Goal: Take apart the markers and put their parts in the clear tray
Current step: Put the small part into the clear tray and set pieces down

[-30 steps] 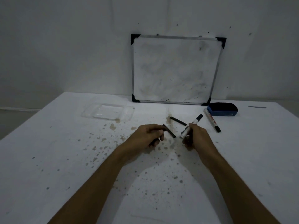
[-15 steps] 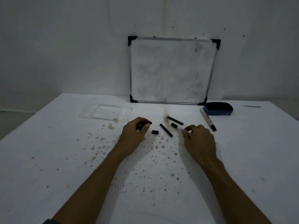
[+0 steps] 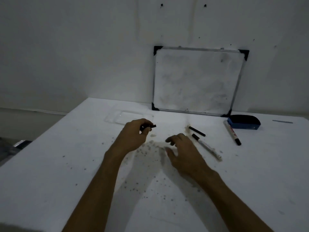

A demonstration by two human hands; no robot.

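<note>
Our left hand (image 3: 133, 133) fingers pinch a black marker part (image 3: 149, 126) near the clear tray (image 3: 115, 117); our right hand (image 3: 181, 150) fingers spread empty left of the uncapped marker (image 3: 206, 146).

The red print on the capped marker (image 3: 232, 132) is too blurred to read.

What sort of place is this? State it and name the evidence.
Probably a bare workroom or makeshift test setup, not a home. A small whiteboard leans against a plain, scuffed wall, a blue board eraser lies beside it, and the white table is speckled with stains.
</note>
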